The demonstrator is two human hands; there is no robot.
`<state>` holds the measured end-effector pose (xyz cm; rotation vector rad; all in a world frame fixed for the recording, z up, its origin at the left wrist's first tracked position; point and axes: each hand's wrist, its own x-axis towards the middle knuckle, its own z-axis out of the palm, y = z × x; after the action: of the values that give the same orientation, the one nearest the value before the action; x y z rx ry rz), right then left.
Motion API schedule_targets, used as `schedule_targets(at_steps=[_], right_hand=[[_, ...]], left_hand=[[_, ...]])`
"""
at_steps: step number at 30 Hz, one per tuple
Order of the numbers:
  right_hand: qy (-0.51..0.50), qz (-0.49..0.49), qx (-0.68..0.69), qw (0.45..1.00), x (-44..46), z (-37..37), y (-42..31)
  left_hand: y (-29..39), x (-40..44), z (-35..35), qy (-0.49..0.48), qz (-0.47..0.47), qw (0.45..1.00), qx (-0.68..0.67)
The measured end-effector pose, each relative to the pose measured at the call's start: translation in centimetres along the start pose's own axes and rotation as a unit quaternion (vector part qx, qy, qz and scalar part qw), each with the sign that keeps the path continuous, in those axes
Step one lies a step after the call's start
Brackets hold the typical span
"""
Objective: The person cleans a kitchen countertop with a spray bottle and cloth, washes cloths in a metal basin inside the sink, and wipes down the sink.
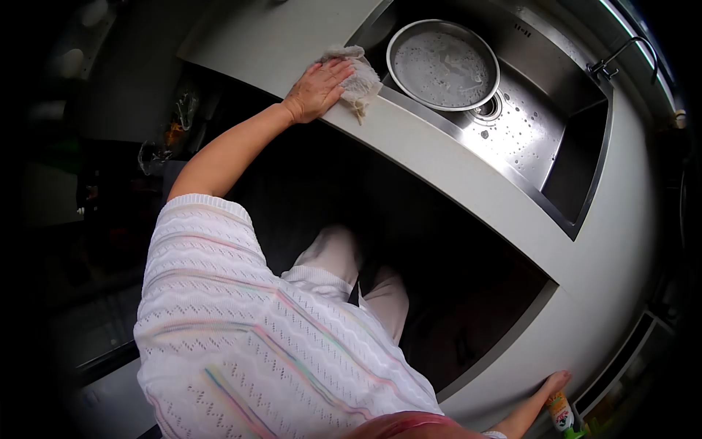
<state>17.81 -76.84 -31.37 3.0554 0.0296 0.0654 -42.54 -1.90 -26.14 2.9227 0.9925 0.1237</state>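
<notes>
My left hand (318, 89) lies with its fingers stretched over a crumpled whitish cloth (360, 84), pressing it on the pale counter (409, 139) at the sink's near left corner. Part of the cloth is under the palm. At the lower right, my right hand (559, 381) is by the counter's far end, beside a bottle (560, 411) with an orange and white label and green at one end. The fingers of this hand are too small and turned away to make out. Whether it touches the bottle does not show.
A round metal pan (443, 66) with wet, sudsy-looking contents is in the steel sink (530, 124), beside the drain (488, 108). Water drops dot the basin. A curved faucet (621, 55) rises at the back right. The counter's front edge runs diagonally before my body.
</notes>
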Motion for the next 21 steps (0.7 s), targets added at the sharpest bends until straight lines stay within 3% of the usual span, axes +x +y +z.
schedule_targets(at_steps=[2,4,5,7,9,12,15,17,19,21], right_hand=[[-0.13,-0.003,-0.045,0.99,-0.7,-2.8,-3.3],[-0.011,-0.103,-0.043,0.994,-6.4,-6.2,-12.9],[-0.004,-0.203,0.068,0.977,-7.7,-5.4,-16.5],[-0.009,-0.369,0.215,0.904,-13.0,-7.3,-27.5],[-0.05,-0.53,0.233,0.814,-22.9,-12.5,-42.1],[-0.098,-0.735,0.218,0.635,-37.1,-17.6,-60.2],[-0.159,-0.805,0.208,0.532,-46.4,-17.4,-71.5],[-0.157,-0.822,0.189,0.513,-50.3,-16.4,-75.9],[-0.149,-0.825,0.174,0.517,-52.4,-16.5,-79.0],[-0.141,-0.824,0.157,0.526,-53.1,-16.4,-81.4]], left_hand=[[-0.6,0.6,0.5,0.005,0.029,1.0,0.005],[-1.4,0.7,0.8,0.027,0.053,0.998,-0.03],[-1.6,0.5,0.9,0.037,0.064,0.996,-0.048],[-2.0,0.6,0.6,0.033,0.097,0.99,-0.093],[-3.0,0.6,0.2,0.026,0.141,0.979,-0.142],[-6.5,-0.3,-1.4,0.008,0.221,0.946,-0.237],[-11.0,-1.5,-4.5,-0.002,0.188,0.903,-0.386],[-15.6,-1.0,-7.5,0.004,0.105,0.905,-0.413],[-20.8,0.8,-7.7,0.069,0.02,0.925,-0.372],[-24.4,4.9,-6.8,0.147,0.034,0.949,-0.276]])
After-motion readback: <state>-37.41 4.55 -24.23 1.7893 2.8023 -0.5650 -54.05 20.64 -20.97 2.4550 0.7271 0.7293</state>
